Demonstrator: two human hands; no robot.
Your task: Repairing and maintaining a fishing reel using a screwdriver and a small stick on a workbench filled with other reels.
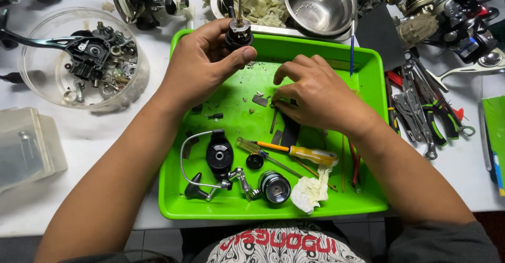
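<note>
Left hand [202,63] is clamped round a small black reel part w/ a brass shaft [238,28], held above the far rim of the green tray [368,200], prob. lifted clear so the shaft stays free; shaft's long axis runs roughly upright, tip pointing away from the person toward the steel bowl [320,2]. Right hand [315,94] is low in the tray, fingertips pinched together on a tiny piece I can't make out, beside dark flat bits. Yellow screwdriver [294,152] and reel body w/ bail arm [218,160] lie nearer the person; table [94,136] has a clear tub of parts [87,57] at left.
</note>
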